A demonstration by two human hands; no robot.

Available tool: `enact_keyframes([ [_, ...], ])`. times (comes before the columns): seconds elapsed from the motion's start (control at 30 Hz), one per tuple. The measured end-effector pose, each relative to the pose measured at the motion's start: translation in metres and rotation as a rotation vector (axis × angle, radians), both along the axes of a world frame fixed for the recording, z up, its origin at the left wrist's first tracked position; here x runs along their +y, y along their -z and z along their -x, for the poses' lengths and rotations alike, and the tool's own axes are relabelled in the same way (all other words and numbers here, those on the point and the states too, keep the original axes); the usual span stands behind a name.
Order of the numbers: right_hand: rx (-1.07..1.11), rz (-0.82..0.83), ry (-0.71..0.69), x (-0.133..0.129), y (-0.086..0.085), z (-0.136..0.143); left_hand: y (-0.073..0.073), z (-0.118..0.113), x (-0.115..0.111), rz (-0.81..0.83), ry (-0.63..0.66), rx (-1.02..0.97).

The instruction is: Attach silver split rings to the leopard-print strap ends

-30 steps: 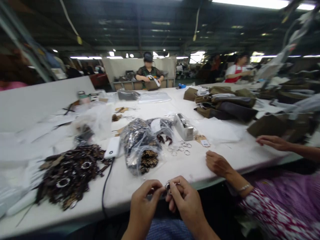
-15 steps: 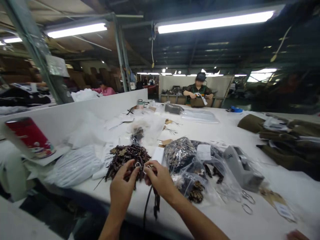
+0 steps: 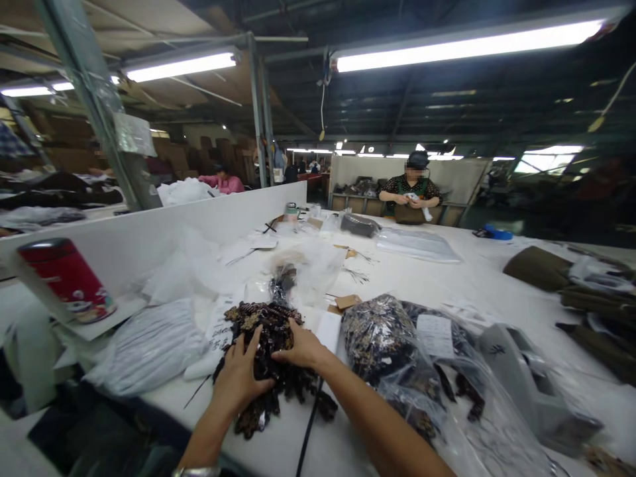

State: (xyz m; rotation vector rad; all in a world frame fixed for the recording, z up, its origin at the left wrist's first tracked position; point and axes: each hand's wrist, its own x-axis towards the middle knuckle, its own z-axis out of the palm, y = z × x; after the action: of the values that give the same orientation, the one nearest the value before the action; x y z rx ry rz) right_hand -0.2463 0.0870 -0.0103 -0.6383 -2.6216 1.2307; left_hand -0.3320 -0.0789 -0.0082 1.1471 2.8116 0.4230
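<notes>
A heap of dark brown and bronze decorative trim pieces (image 3: 271, 321), shiny in places, lies on the white table in front of me. My left hand (image 3: 243, 374) rests on its near left side with fingers spread and thumb apart. From the right, my right hand (image 3: 301, 348) touches the heap, thumb and forefinger wide apart; its other fingers are partly hidden. I see no ring in either hand. A thin black strip (image 3: 311, 424) hangs from the heap over the near edge. Close on the right lies a clear plastic bag (image 3: 380, 338) filled with similar patterned pieces.
A grey tape dispenser (image 3: 534, 384) stands at the right, with dark olive fabric (image 3: 539, 268) beyond. Leftward are a white pleated bundle (image 3: 149, 348) and a red tumbler (image 3: 67, 281). A low white partition (image 3: 199, 215) runs along the left. Across the table a person (image 3: 412, 185) handles something white.
My hands have parted from a pinch around small metal rings and now lie spread on the heap. The rings are out of sight. The view has shifted slightly left.
</notes>
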Motion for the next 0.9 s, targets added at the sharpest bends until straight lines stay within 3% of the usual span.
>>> enact_keyframes([
  [0.2,-0.080,-0.013,-0.086,-0.005,0.001,-0.001,0.000,0.004,0.000,0.076,0.033,-0.066],
  [0.33,-0.131,0.062,-0.189,0.002,0.002,0.005,0.000,0.008,0.007,0.093,0.056,-0.080],
  [0.53,0.038,0.240,-0.244,0.020,0.013,0.019,-0.002,0.026,0.011,-0.085,0.168,-0.067],
  [0.7,0.172,0.390,-0.208,0.017,0.020,0.020,-0.004,0.038,0.006,-0.232,0.288,-0.132],
  [0.8,0.222,0.389,-0.190,0.013,0.013,0.020,-0.009,0.038,0.004,-0.317,0.325,-0.130],
  [0.9,0.284,0.343,-0.184,0.012,-0.006,0.020,-0.025,0.034,0.003,-0.358,0.312,-0.103],
])
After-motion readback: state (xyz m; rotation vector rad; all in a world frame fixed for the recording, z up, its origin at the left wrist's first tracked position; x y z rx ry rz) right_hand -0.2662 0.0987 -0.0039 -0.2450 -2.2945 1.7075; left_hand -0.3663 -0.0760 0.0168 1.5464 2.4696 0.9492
